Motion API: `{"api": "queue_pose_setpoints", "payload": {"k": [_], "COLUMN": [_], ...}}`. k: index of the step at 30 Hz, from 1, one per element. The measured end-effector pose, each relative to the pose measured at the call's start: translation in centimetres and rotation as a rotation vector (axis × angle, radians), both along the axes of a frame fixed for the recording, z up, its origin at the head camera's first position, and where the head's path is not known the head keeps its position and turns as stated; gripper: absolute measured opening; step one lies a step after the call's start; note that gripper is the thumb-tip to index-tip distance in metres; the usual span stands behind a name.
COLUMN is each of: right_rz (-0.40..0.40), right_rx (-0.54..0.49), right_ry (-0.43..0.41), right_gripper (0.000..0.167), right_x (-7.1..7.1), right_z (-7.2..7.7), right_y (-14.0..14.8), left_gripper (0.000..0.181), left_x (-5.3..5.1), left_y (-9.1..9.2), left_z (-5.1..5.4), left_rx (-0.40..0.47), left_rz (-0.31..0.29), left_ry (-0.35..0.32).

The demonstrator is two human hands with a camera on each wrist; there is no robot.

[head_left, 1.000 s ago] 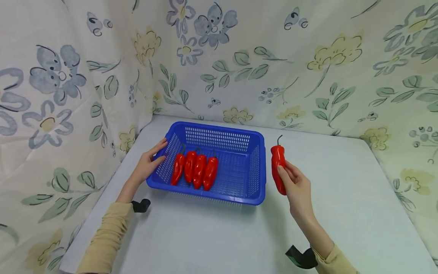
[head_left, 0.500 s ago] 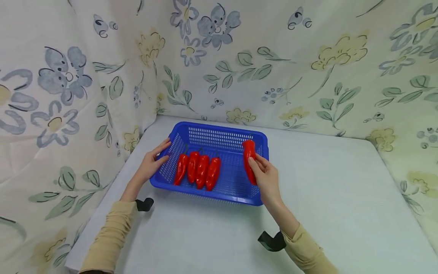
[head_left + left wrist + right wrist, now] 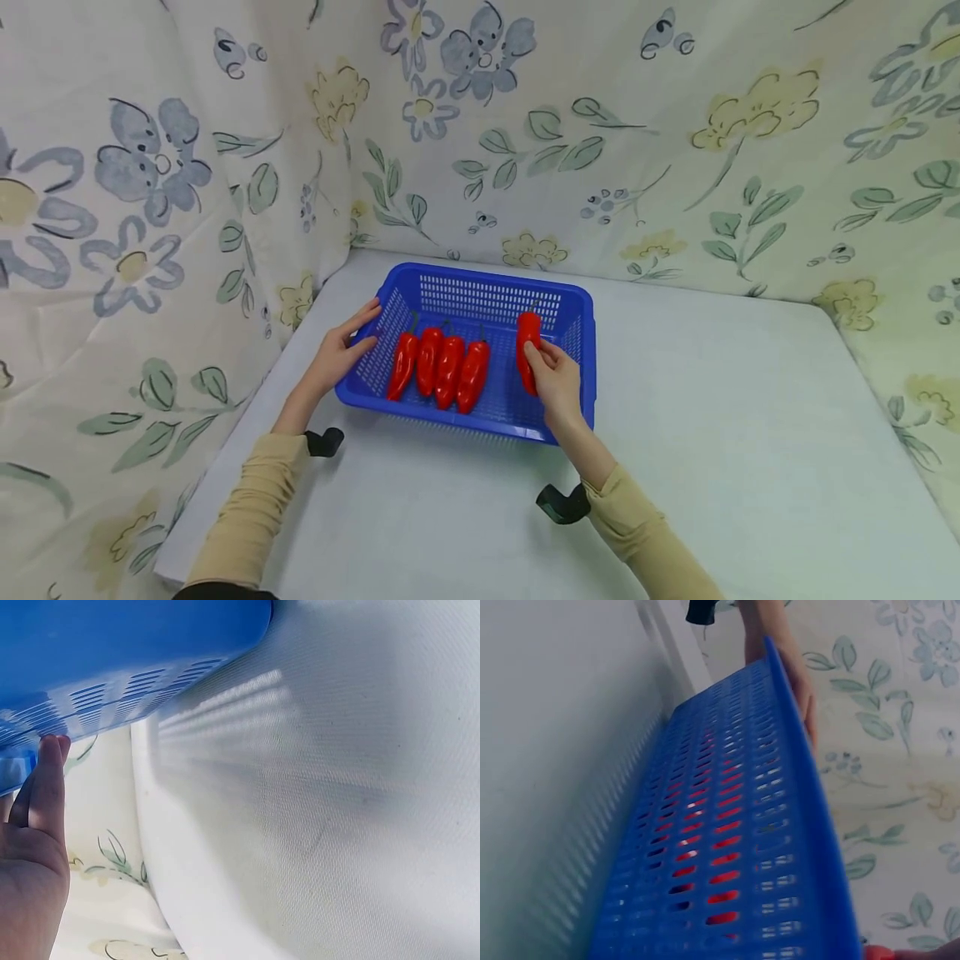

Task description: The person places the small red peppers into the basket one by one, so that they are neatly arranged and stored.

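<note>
A long red chili pepper [image 3: 527, 333] with a green stem stands tilted over the right part of the blue plastic basket [image 3: 450, 419]. My right hand [image 3: 561, 387] pinches it between thumb and fingers, the stem pointing away from me. Several similar red peppers [image 3: 449, 372] lie side by side in the basket's left half. With fairly straight fingers, my left hand [image 3: 336, 357] touches the basket's left end. The left wrist view shows fingertips [image 3: 49, 750] against its slotted wall. In the right wrist view, the basket wall hides most of the peppers.
The basket stands toward the back of a white table [image 3: 420, 517]. A floral cloth [image 3: 637, 183] hangs behind it and along the left side. A black strap piece [image 3: 564, 504] sticks out from the right wrist, and another black piece [image 3: 325, 442] from the left.
My right hand has carried the pepper leftward from beside the basket to over its inside, then slightly lower. My left hand has stayed at the basket's left end. The head view has shifted slightly.
</note>
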State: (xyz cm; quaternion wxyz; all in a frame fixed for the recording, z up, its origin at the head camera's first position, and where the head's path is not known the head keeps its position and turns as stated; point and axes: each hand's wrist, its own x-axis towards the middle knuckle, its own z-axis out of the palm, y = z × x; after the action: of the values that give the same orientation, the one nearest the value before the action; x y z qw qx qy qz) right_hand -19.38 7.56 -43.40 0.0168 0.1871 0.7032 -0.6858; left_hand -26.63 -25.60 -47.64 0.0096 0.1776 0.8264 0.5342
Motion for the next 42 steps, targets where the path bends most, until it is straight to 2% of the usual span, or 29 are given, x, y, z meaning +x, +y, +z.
{"api": "queue_pose_setpoints", "payload": {"k": [6, 9, 17, 20, 28, 36, 42], "right_rz": [-0.018, -0.008, 0.027, 0.045, 0.094, 0.141, 0.169], "right_rx": [0.007, 0.028, 0.138, 0.198, 0.241, 0.312, 0.295], "right_ry": [-0.044, -0.068, -0.144, -0.174, -0.262, -0.273, -0.252], "right_gripper": [0.046, 0.045, 0.045, 0.045, 0.047, 0.047, 0.048], "right_x": [-0.8, -1.2, -2.1, -2.3, -2.7, -2.8, -2.8], "right_z": [-1.3, -1.8, -2.0, -2.1, -2.7, -2.9, -3.2], "right_y": [-0.8, -1.0, -1.0, -0.9, -0.7, -1.4, -2.2], "left_gripper": [0.049, 0.049, 0.049, 0.049, 0.049, 0.049, 0.048], "left_x": [0.2, 0.4, 1.3, 1.3, 0.9, 1.2, 1.8], "left_y": [0.2, 0.4, 1.8, 2.1, 2.4, 1.8, 1.2], "left_z": [-0.4, -0.2, 2.7, 3.2, 3.0, 3.1, 3.2], "left_rx": [0.004, 0.001, -0.001, -0.021, -0.015, -0.009, -0.012], "left_rz": [-0.009, -0.017, -0.016, -0.014, -0.027, -0.018, -0.007], "left_ry": [0.013, 0.012, -0.028, -0.029, -0.024, -0.003, 0.013]}}
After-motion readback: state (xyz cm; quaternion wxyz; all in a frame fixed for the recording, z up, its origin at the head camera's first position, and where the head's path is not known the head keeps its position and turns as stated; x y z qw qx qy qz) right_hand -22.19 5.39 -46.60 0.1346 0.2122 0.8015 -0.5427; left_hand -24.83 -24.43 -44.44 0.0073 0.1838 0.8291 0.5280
